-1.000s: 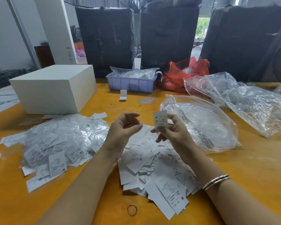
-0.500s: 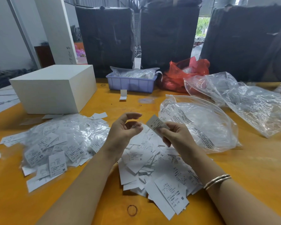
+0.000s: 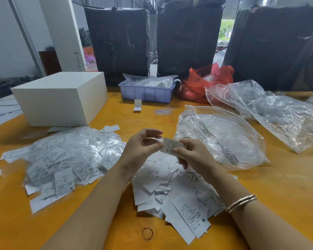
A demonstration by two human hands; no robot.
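Observation:
My right hand point(image 3: 193, 157) pinches a small white printed label point(image 3: 171, 147) by its right end and holds it tilted above a loose pile of size labels point(image 3: 170, 188). My left hand point(image 3: 139, 150) is curved in a C just left of it. Its thumb tip meets the label's left edge, and a faint clear sleeve point(image 3: 152, 140) seems pinched between thumb and forefinger. To the left lies a heap of labels in clear sleeves point(image 3: 67, 156). Both piles rest on the orange table point(image 3: 278, 186).
A large clear zip bag point(image 3: 220, 138) lies right of my hands, with more crumpled clear bags point(image 3: 278, 114) beyond. A white box point(image 3: 61, 100), a blue bin point(image 3: 145, 94) and a red bag point(image 3: 206, 80) stand at the back. A rubber band point(image 3: 147, 233) lies near the front edge.
My right hand has tipped the label from upright to slanted and brought it down and left, up to my left thumb. My left hand has stayed in place.

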